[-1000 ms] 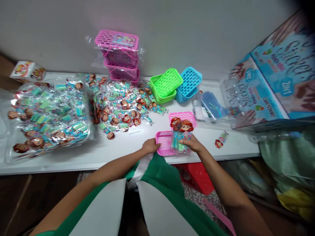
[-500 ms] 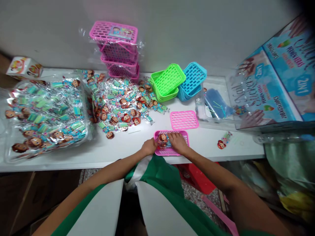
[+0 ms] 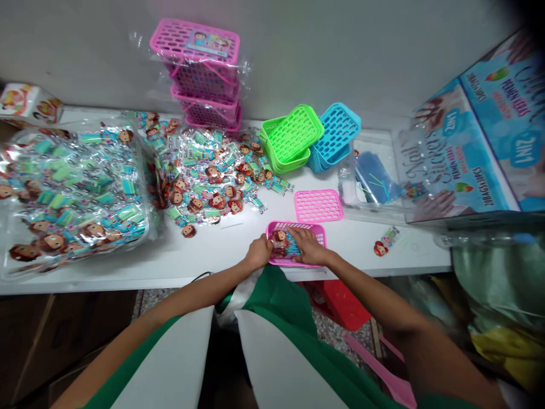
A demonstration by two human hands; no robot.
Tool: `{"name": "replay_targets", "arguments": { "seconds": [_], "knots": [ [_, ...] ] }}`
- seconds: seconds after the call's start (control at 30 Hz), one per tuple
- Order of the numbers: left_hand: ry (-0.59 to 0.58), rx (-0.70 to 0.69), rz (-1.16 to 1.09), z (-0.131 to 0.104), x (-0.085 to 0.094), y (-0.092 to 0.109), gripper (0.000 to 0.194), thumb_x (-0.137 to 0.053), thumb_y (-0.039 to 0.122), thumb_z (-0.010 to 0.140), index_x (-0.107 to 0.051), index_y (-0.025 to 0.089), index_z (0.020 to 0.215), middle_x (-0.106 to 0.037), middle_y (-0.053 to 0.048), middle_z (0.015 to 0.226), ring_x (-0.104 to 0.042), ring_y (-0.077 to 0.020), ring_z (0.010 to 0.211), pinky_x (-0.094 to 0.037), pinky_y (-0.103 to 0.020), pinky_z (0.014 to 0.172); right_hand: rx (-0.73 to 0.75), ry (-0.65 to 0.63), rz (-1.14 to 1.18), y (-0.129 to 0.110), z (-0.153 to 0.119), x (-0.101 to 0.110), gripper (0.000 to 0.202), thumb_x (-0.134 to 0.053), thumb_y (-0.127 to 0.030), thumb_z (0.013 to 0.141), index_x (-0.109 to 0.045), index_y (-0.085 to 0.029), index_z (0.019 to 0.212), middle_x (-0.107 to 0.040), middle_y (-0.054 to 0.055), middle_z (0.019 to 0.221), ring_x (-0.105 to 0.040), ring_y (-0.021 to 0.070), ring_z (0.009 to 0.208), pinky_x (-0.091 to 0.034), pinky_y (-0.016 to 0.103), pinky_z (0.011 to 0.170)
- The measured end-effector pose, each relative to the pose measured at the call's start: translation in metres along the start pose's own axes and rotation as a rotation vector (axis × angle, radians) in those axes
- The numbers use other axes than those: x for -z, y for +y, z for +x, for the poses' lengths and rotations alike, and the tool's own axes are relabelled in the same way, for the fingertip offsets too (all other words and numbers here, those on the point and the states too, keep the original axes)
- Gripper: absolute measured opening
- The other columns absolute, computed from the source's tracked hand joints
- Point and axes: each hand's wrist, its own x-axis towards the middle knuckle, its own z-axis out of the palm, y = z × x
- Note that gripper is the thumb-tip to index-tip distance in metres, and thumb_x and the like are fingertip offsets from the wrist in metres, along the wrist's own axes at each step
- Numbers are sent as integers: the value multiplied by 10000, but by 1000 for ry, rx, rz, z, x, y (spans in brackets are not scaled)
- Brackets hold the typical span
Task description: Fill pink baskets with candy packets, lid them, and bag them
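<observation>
A pink basket point(image 3: 298, 263) stands at the table's front edge with doll-printed packets point(image 3: 281, 241) inside. My left hand point(image 3: 259, 251) is closed on the basket's left end. Inside the basket, my right hand point(image 3: 307, 246) lies over the packets with its fingers spread, palm down. Just behind the basket, a flat pink lattice lid point(image 3: 318, 205) rests on the white table point(image 3: 204, 250). One loose packet point(image 3: 385, 241) lies to the right.
A clear bin point(image 3: 147, 227) full of packets stands at the left, beside a loose packet pile point(image 3: 213, 176). Behind are stacked pink baskets point(image 3: 206, 71), green baskets point(image 3: 293, 136) and blue baskets point(image 3: 336, 136). Printed boxes point(image 3: 468, 147) and a clear tray point(image 3: 370, 211) are at the right.
My right hand's fingers have spread wider over the packets, and more of the packets shows. My left hand stays at the basket's end. The view has shifted slightly.
</observation>
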Motion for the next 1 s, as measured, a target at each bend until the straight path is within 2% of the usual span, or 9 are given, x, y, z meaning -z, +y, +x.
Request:
{"name": "replay_targets", "arguments": {
  "seconds": [0.1, 0.2, 0.33, 0.43, 0.53, 0.6, 0.7, 0.83, 1.0],
  "knots": [
    [-5, -12, 1, 0, -1, -1, 331, -312, 330, 934, -516, 123, 1092, -680, -177, 977, -647, -271, 888, -432, -327, 726, -21, -6, 131, 4, -2, -1, 1112, -721, -472, 655, -55, -215, 1507, -245, 185, 1476, -241, 370, 1327, -200, 532, 1057],
    [-8, -11, 8, 0, -1, -2, 339, -309, 338, 936, -517, 126, 1100, -681, -173, 980, -646, -269, 891, -434, -327, 734, 23, 28, 181, 8, -4, -7, 1049, -687, -522, 685, -111, -206, 1502, -239, 175, 1486, -224, 349, 1343, -208, 510, 1068],
    [-13, 8, 30, -1, 1, 0, 358, -312, 364, 936, -515, 131, 1117, -679, -172, 996, -645, -270, 906, -435, -325, 745, 30, 109, 47, 8, -4, -13, 853, -623, -441, 770, -230, -177, 1479, -303, 184, 1451, -278, 346, 1305, -229, 499, 1055],
    [-17, 21, 51, -2, 4, 2, 361, -322, 376, 933, -512, 137, 1127, -677, -169, 1016, -642, -269, 927, -437, -322, 755, 27, 120, -38, 3, -4, -13, 874, -632, -447, 766, -219, -166, 1483, -323, 202, 1433, -304, 362, 1278, -251, 507, 1034],
    [-23, 31, 63, -3, 6, 3, 340, -338, 366, 931, -515, 141, 1117, -681, -157, 1021, -644, -254, 924, -441, -311, 750, 72, 136, -37, -1, -10, -11, 910, -604, -546, 776, -204, -138, 1486, -335, 209, 1429, -307, 352, 1276, -264, 496, 1032],
    [-25, 31, 67, -2, 6, 3, 321, -352, 357, 928, -520, 147, 1103, -686, -147, 1009, -646, -246, 914, -443, -304, 745, 73, 221, -47, -1, -15, -11, 774, -502, -557, 852, -270, -153, 1469, -356, 191, 1423, -309, 335, 1275, -265, 492, 1033],
    [-22, 22, 70, -1, 4, 1, 312, -347, 348, 930, -517, 156, 1109, -689, -138, 1002, -649, -242, 910, -442, -301, 739, 32, 365, -83, 0, -19, -13, 501, -365, -459, 948, -463, -214, 1374, -449, 152, 1343, -387, 300, 1193, -312, 470, 992],
    [-17, 9, 80, 0, 3, 0, 326, -322, 338, 938, -507, 143, 1121, -686, -149, 1014, -651, -244, 910, -441, -305, 732, 21, 402, -56, 0, -1, -18, 432, -422, -420, 940, -590, -181, 1258, -576, 143, 1102, -480, 257, 1020, -398, 397, 906],
    [-17, -7, 95, -2, 4, -1, 305, -340, 334, 930, -518, 143, 1086, -690, -152, 983, -654, -247, 887, -440, -309, 713, 38, 415, 23, -13, 29, -24, 348, -434, -338, 949, -618, -184, 1201, -618, 117, 1108, -505, 232, 1030, -403, 378, 928]
  ]
}}
